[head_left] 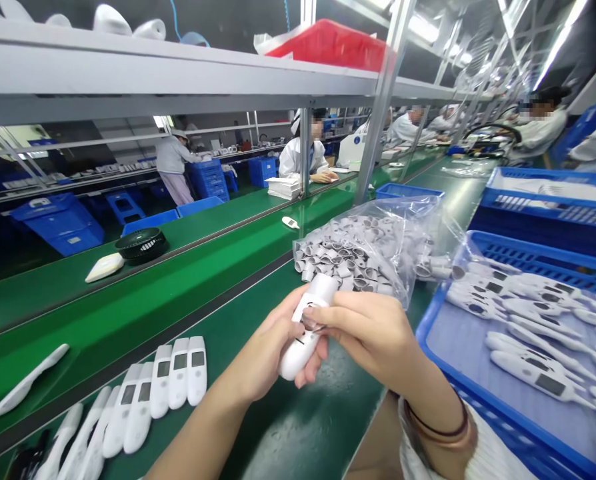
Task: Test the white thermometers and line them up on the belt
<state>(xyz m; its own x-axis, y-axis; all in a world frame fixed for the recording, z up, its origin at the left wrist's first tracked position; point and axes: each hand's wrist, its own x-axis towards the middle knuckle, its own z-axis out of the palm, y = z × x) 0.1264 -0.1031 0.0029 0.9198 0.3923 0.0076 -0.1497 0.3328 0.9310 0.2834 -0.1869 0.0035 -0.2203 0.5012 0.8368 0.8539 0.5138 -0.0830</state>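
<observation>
A white digital thermometer (294,358) with a grey-white cap (323,288) on its far end lies tilted in my left hand (273,340). The fingers of that hand wrap round it from below, its thumb on the upper face. My right hand (373,330) is closed in a pinch at the middle of the thermometer. Something small and shiny shows under those fingertips, too covered to name. To the left, several white thermometers (161,380) with grey displays lie in a row on the green bench. Just beyond my hands, a clear plastic bag (403,267) spills grey-white caps (343,257).
At right stands a blue basket (431,320) of white thermometers (533,370), with another blue basket (528,179) behind. A green conveyor belt (128,303) carries a few thermometers. Above runs a white shelf (178,67) with a red tray (328,47). Co-workers sit farther along.
</observation>
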